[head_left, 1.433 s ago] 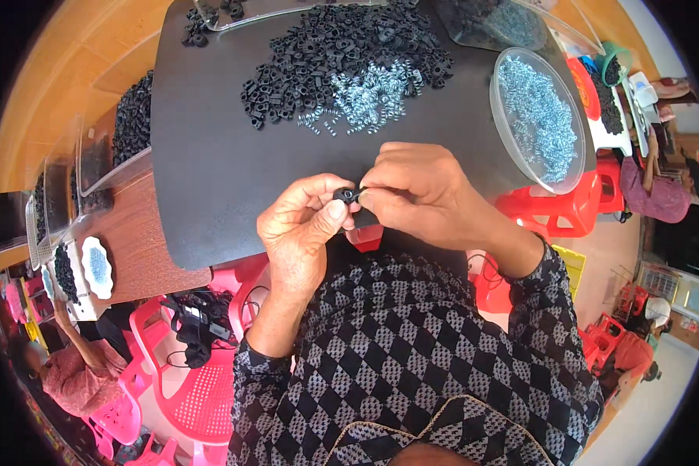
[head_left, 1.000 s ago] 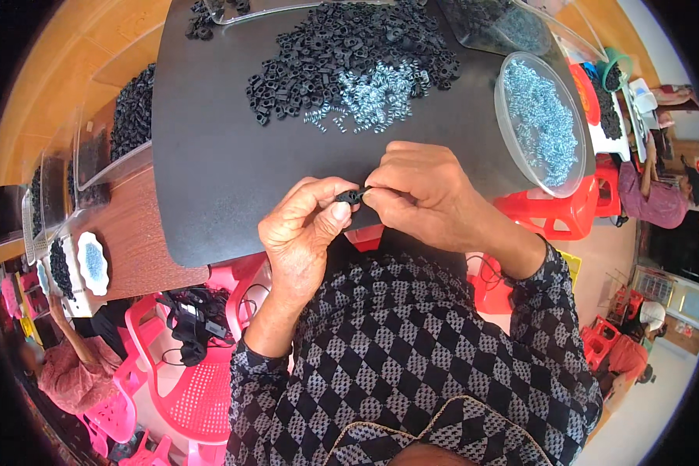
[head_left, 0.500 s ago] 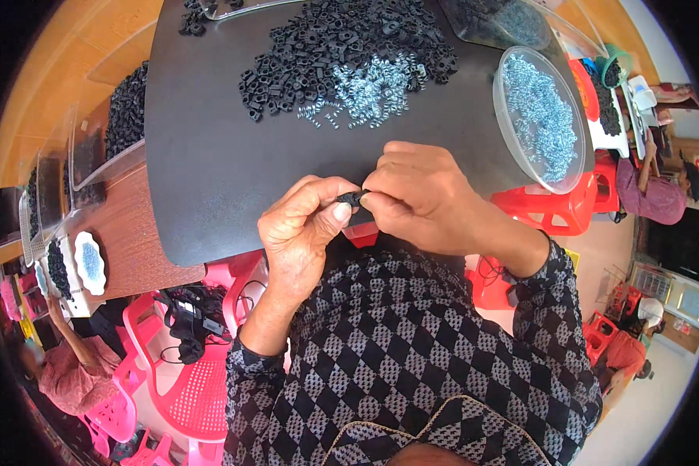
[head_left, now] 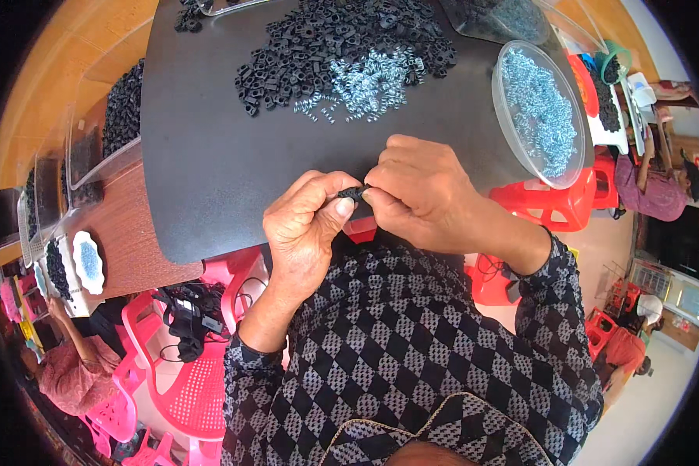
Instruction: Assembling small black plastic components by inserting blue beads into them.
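Black plastic part sits between the 2 hands, held up near the close edge of the dark tabletop. The left hand grasps it, thumb beneath and forefinger curled over the top. The right hand has thumb and forefinger pinched at the part's right end; whether a separate small piece is caught there too, I cannot tell, since the fingertips cover it.

For good handling, my judgement is that the left pinch should be firm enough to stop the part turning, while the right fingertips work in line with it, with light, even pressure. Keeping both wrists low and the openings turned toward the eyes would probably help.

Beyond the hands, a loose heap of coiled metal springs lies against the near side of a big pile of black parts. To the right, a round clear tub holds more springs, with a red stool below. 2 co-workers show at the sides, 1 left, 1 right.
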